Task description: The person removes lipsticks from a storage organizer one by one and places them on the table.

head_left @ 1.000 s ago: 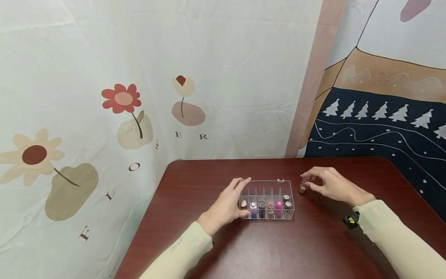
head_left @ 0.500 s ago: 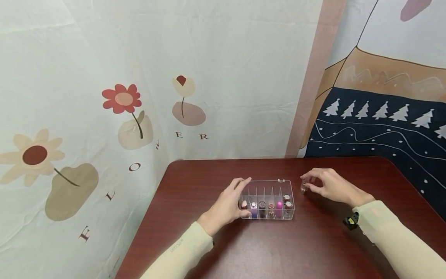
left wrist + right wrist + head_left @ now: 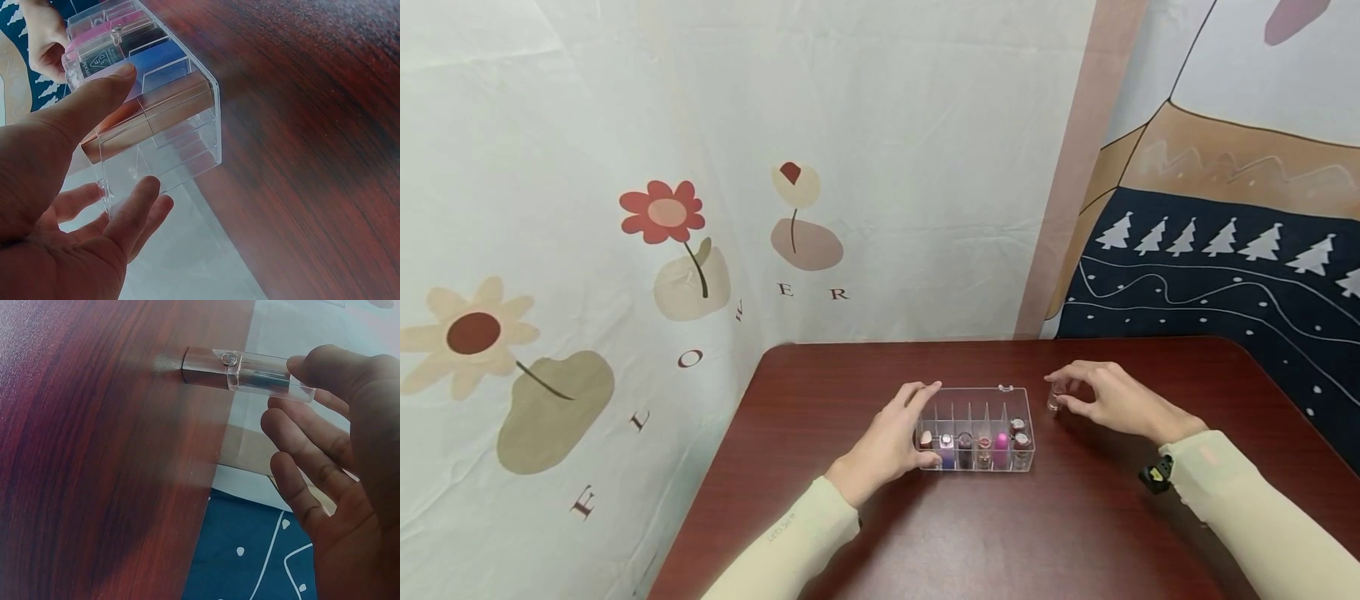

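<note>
A clear divided lipstick organizer (image 3: 973, 408) sits on the table, several lipsticks in its front row and one more behind at the right end. My left hand (image 3: 886, 433) grips its left end, thumb across the front and fingers at the back. Under that thumb in the left wrist view are a blue lipstick (image 3: 164, 62) and a copper-coloured lipstick tube (image 3: 153, 119). Right of the organizer, my right hand (image 3: 1108, 400) pinches the top of a lipstick (image 3: 237, 374) between thumb and index finger. It stands upright, with a transparent cap and a shiny base close on the tabletop.
The reddish-brown table (image 3: 970, 533) ends at a pale fabric wall (image 3: 910, 167) printed with flowers. A dark blue hanging (image 3: 1195, 292) with white trees is behind the right side. A pink lipstick (image 3: 1001, 448) is in the organizer's front row.
The lipstick in my right hand has shifted very slightly, while that hand stays beside the organizer. My left hand keeps its grip in the same place.
</note>
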`<act>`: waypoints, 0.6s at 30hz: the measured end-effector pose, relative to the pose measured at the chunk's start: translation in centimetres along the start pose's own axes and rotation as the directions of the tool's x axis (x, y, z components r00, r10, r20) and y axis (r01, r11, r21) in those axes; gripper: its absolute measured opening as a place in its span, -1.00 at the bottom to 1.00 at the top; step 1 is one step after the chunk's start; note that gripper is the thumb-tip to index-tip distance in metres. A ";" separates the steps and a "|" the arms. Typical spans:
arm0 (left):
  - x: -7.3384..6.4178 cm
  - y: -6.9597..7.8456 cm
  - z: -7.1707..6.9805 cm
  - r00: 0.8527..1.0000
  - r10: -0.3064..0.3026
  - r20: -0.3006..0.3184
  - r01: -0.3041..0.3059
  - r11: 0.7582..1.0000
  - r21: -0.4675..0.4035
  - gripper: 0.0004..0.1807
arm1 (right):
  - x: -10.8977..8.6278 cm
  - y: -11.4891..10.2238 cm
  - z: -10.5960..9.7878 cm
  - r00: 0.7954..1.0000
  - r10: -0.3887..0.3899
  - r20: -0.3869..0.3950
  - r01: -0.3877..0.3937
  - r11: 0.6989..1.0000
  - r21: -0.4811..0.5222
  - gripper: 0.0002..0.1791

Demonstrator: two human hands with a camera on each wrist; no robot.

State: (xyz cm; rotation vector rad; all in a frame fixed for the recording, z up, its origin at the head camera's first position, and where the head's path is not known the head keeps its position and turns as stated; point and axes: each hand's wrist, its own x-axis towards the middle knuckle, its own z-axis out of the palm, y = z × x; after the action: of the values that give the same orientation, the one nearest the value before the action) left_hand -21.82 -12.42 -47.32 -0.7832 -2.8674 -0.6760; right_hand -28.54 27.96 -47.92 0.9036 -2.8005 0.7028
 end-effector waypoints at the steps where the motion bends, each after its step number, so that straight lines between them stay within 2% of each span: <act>1: 0.0 0.0 0.0 1.000 0.001 0.000 -0.001 1.000 0.001 0.29 | 0.0 0.0 0.0 1.000 0.001 0.001 -0.001 1.000 0.000 -0.57; 10: 0.0 0.0 0.0 1.000 -0.005 0.001 0.005 1.000 -0.007 0.29 | -0.2 -0.2 -0.3 1.000 0.019 -0.003 -0.019 1.000 -0.003 -0.50; 18: 0.1 0.0 0.1 1.000 -0.005 0.000 0.005 1.000 0.003 0.30 | -0.3 -0.6 -0.7 0.999 -0.002 -0.036 0.000 0.999 -0.038 -0.47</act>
State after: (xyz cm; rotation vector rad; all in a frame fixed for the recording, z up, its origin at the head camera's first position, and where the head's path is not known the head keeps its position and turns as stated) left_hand -21.86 -12.35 -47.44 -0.7757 -2.8703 -0.6724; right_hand -27.96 28.07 -47.15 0.8765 -2.7715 0.6568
